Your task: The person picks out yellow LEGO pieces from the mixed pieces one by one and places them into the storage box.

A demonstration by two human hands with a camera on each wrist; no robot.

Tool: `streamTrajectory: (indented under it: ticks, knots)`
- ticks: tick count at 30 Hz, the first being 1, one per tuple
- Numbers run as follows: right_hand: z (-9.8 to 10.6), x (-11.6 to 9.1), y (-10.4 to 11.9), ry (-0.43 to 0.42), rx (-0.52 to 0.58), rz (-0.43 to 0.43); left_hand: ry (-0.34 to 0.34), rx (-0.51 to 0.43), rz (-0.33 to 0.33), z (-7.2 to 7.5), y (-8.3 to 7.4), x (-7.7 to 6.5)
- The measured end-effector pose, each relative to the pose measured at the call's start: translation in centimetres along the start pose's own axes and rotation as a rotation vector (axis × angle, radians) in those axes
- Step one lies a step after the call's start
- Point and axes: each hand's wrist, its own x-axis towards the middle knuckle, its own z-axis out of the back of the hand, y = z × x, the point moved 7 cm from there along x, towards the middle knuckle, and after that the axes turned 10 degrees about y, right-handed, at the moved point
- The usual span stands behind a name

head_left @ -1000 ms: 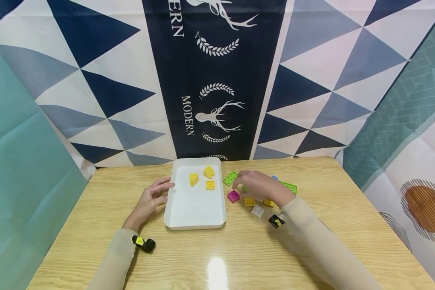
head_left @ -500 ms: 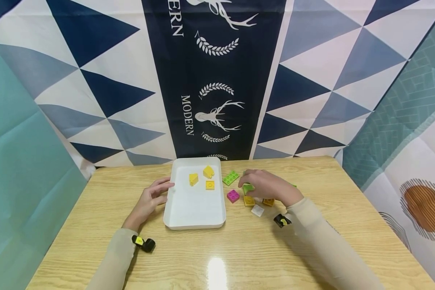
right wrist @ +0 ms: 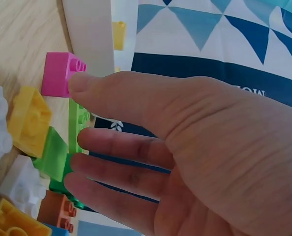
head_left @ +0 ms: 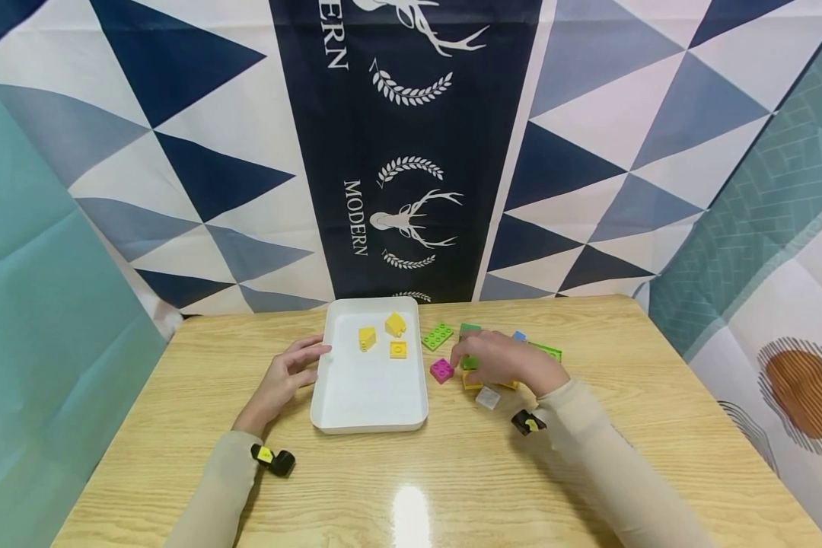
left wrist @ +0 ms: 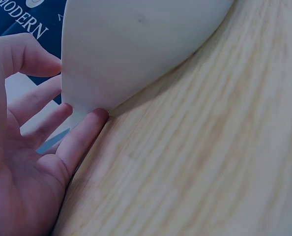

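My left hand (head_left: 284, 380) rests against the left side of a white tray (head_left: 370, 407), its fingertips touching the outer wall (left wrist: 136, 44). Inside the tray lie a few yellow bricks (head_left: 395, 326). To the right, my right hand (head_left: 496, 358) hovers over a loose pile of building bricks with nothing between its fingers. In the right wrist view, its thumb overlaps the pink brick (right wrist: 56, 73); whether they touch I cannot tell. Near its fingertips are a light green brick (right wrist: 51, 153), a yellow brick (right wrist: 30, 120) and an orange brick (right wrist: 52, 206). The hand hides part of the pile in the head view.
A flat green brick (head_left: 438, 336) lies beside the tray's right wall. A clear whitish brick (head_left: 488, 397) sits at the pile's front, and a blue brick (head_left: 518, 336) behind my right hand. Patterned cloth (head_left: 404, 152) stands behind the wooden table (head_left: 356, 487).
My right hand has shifted over the pile, first slightly right, then back left and lower toward the pink brick. My left hand, the tray and its bricks have stayed put.
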Motion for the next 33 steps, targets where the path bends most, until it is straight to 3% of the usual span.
streamTrajectory:
  ticks: [8,33]
  knots:
    - [-0.6,0.2,-0.3,0.014,0.042,-0.033,-0.001,-0.001,0.002,0.0,-0.1,0.0]
    - [-1.9,0.4,-0.6,-0.004,0.087,-0.015,0.003,-0.014,0.005,-0.1,-0.2,0.0]
